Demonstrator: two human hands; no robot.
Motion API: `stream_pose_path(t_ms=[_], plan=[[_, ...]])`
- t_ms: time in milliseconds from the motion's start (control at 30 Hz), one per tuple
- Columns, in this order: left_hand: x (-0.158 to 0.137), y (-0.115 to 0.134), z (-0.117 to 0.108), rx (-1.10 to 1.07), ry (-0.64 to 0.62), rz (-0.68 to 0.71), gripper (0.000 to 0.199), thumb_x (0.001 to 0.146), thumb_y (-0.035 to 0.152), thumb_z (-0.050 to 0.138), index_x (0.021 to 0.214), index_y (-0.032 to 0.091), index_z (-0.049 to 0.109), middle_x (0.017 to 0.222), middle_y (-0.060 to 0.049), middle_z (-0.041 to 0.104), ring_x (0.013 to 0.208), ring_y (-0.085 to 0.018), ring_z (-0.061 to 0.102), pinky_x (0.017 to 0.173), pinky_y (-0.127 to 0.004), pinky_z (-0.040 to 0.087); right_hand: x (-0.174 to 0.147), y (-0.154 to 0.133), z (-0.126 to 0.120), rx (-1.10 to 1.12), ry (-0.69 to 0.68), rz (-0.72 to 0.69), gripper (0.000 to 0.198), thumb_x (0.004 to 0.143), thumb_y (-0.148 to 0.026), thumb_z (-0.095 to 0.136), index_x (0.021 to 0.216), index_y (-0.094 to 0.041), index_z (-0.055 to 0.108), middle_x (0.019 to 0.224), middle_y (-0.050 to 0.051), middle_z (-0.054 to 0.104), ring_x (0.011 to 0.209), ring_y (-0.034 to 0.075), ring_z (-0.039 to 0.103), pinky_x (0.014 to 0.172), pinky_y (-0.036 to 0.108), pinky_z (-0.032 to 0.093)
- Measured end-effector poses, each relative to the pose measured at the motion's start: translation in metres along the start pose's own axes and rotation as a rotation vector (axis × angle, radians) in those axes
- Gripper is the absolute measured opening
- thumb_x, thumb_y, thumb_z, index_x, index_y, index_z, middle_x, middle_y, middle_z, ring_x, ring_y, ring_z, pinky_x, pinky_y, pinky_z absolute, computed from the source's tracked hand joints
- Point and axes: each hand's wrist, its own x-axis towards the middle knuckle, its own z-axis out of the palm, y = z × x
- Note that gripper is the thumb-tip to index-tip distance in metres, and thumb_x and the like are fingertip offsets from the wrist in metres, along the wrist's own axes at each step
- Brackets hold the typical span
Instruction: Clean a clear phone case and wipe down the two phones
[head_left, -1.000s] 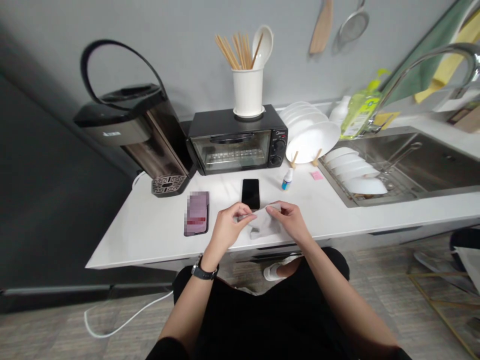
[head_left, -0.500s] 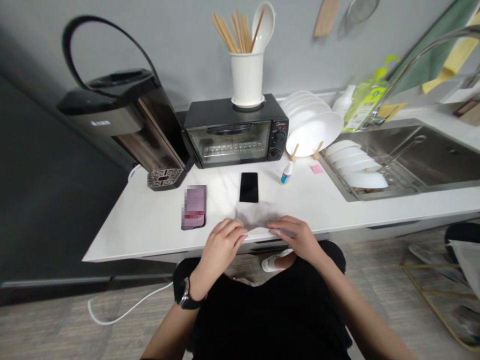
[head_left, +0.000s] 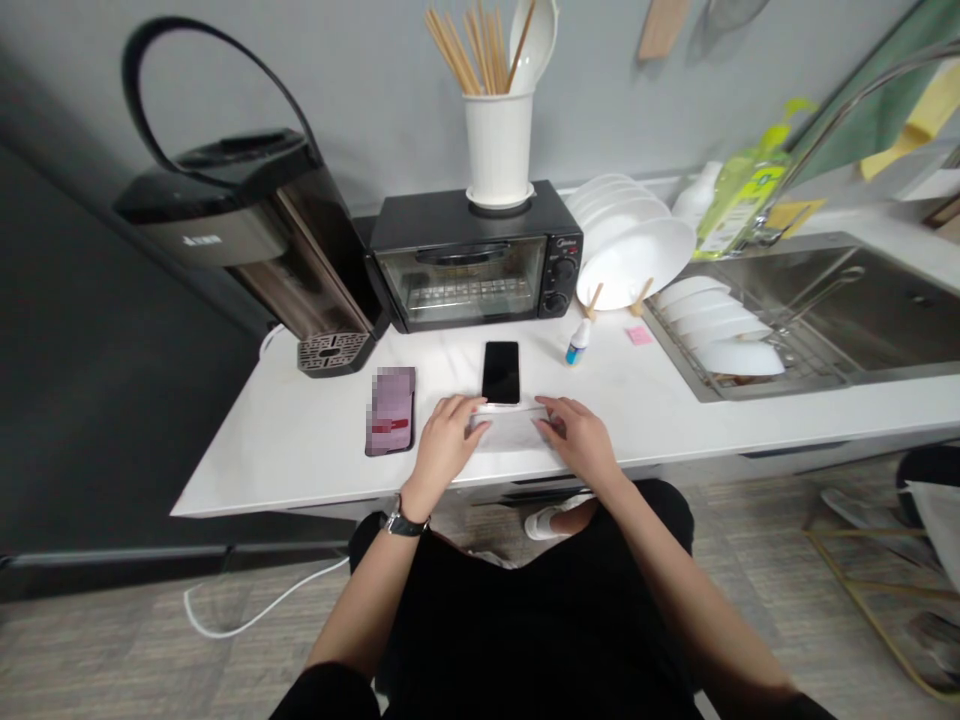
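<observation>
A thin whitish cloth or sheet point(head_left: 510, 432), folded to a strip, lies on the white counter point(head_left: 300, 440) near its front edge. At its left end is my left hand point(head_left: 448, 437), fingertips on the far edge and thumb apart on the near side. My right hand point(head_left: 579, 435) mirrors this at the right end, thumb and fingers spread apart. Just beyond the strip lies a black-screened phone point(head_left: 501, 372), close to my fingertips. A small white-and-blue bottle point(head_left: 578, 343) stands to the right of the phone. Left of my left hand is a purple phone-shaped item point(head_left: 391, 410), partly pixelated.
A toaster oven point(head_left: 472, 270) stands behind, with a white holder point(head_left: 499, 150) of chopsticks on top. At left is a tall dispenser point(head_left: 292, 240). Racked plates point(head_left: 637, 265), a pink note point(head_left: 639, 335) and a sink point(head_left: 885, 300) with bowls point(head_left: 739, 357) are to the right.
Both hands have moved forward, away from my body, toward the phone. The cloth's near edge has been folded over to the far side, and thumbs and fingers are further apart.
</observation>
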Motion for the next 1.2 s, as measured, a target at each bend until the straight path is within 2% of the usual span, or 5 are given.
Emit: stream_pose_path(t_ms=[100,233,733,867,1200], plan=[[-0.013,0.000,0.001,0.022,0.066,0.074,0.040,0.106,0.035,0.057,0.144,0.027,0.067,0.150,-0.013,0.067,0.141,-0.031,0.060,0.124,-0.051,0.050,-0.010,-0.001,-0.002,-0.015,0.056,-0.020,0.045,0.102,-0.047,0.064,0.147,-0.043,0.068,0.124,0.011,0.076,0.114,0.041,0.073,0.100,0.065,0.062],[-0.033,0.004,-0.004,-0.047,-0.116,0.234,0.040,0.107,0.034,0.054,0.144,0.040,0.069,0.162,-0.002,0.062,0.152,-0.031,0.055,0.134,-0.057,0.041,-0.029,-0.009,-0.011,0.048,-0.029,-0.082,0.040,0.104,-0.047,0.064,0.143,-0.047,0.070,0.147,0.006,0.070,0.135,0.040,0.066,0.118,0.064,0.053],[0.006,-0.008,0.000,0.043,-0.053,-0.040,0.002,0.095,0.026,0.072,0.096,0.028,0.072,0.110,-0.006,0.077,0.109,-0.029,0.072,0.101,-0.047,0.060,0.024,0.008,0.000,0.031,-0.132,0.145,0.044,0.091,-0.013,0.070,0.134,-0.022,0.074,0.097,0.005,0.081,0.091,0.023,0.071,0.094,0.039,0.059],[0.006,-0.010,0.000,-0.016,-0.070,-0.051,0.016,0.097,0.021,0.069,0.109,0.030,0.073,0.096,-0.002,0.077,0.095,-0.024,0.073,0.092,-0.042,0.061,0.022,0.012,-0.001,0.189,-0.133,0.120,0.043,0.096,-0.021,0.065,0.138,-0.019,0.071,0.098,0.004,0.079,0.088,0.019,0.073,0.093,0.035,0.061],[0.014,0.009,-0.012,-0.063,-0.184,0.195,0.047,0.101,0.031,0.070,0.147,0.026,0.062,0.155,-0.008,0.062,0.144,-0.027,0.054,0.127,-0.046,0.044,0.007,-0.036,-0.036,0.515,-0.246,-0.078,0.039,0.103,-0.040,0.068,0.142,-0.034,0.073,0.106,0.005,0.072,0.099,0.023,0.070,0.097,0.042,0.064]])
